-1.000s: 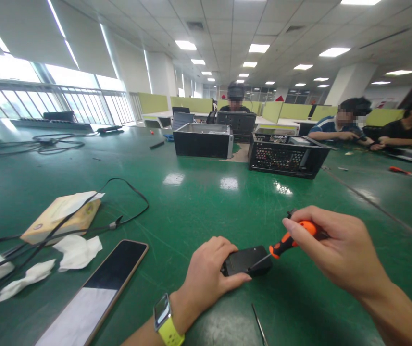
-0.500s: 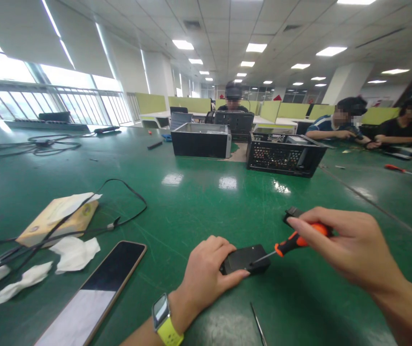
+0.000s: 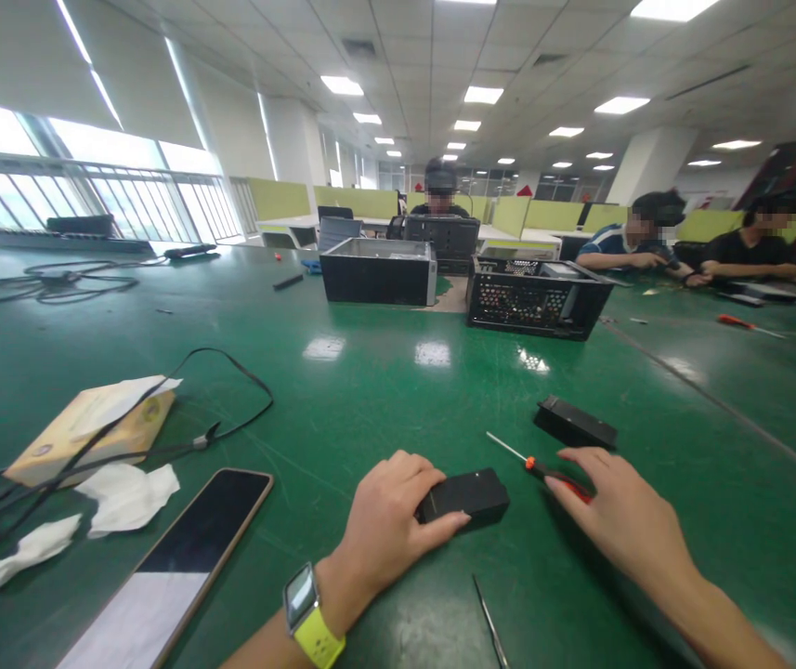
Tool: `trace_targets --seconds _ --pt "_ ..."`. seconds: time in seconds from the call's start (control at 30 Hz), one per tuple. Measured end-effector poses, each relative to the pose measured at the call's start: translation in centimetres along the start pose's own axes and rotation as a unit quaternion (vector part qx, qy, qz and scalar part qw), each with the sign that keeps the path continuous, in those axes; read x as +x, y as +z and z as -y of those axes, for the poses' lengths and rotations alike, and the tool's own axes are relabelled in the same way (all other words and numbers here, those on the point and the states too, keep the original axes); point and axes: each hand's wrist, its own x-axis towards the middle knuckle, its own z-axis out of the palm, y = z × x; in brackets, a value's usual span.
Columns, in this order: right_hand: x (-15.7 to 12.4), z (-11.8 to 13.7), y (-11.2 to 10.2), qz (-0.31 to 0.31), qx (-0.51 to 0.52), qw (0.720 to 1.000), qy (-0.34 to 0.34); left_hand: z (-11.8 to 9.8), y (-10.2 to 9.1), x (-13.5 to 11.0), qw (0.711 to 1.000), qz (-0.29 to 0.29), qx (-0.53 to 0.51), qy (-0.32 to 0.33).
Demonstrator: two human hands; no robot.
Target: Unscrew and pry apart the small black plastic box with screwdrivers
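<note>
My left hand (image 3: 387, 530), with a watch on a yellow-green strap, is closed around the left end of a small black box (image 3: 471, 492) that lies flat on the green table (image 3: 384, 390). My right hand (image 3: 620, 520) lies low over the handle of an orange-and-black screwdriver (image 3: 533, 465), fingers stretched out flat. The screwdriver rests on the table just right of the box, its metal shaft pointing up and left. A second flat black part (image 3: 575, 423) lies beyond the right hand.
A phone (image 3: 189, 548), crumpled tissues (image 3: 129, 492), a tissue box (image 3: 84, 427) and a black cable (image 3: 230, 372) lie at the left. A thin metal tool (image 3: 491, 623) sits near the front edge. Two open computer cases (image 3: 376, 269) (image 3: 537, 297) stand farther back; other people sit beyond.
My right hand has brought the screwdriver down from the box's top to the table and flattened over it. The second black part has come into sight. My left hand has stayed on the box.
</note>
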Motion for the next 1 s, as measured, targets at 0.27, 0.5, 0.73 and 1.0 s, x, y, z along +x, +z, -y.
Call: trace_targets --seconds 0.27,0.5,0.73,1.0 --pt "-4.1 7.2 0.4 0.425 0.091 0.897 -0.082 0.0 0.1 -0.1 1.000 0.008 0.002 -0.008" --pt "-3.7 6.1 -1.3 0.496 0.308 0.811 -0.038 0.1 0.0 -0.1 1.000 -0.002 0.000 0.001" --pt "-3.0 5.2 -0.2 0.469 0.406 0.784 0.036 0.1 0.1 -0.2 1.000 -0.001 -0.005 0.000" --pt "-3.5 5.9 0.5 0.439 0.415 0.795 0.048 -0.1 0.0 -0.1 1.000 0.003 -0.007 -0.008"
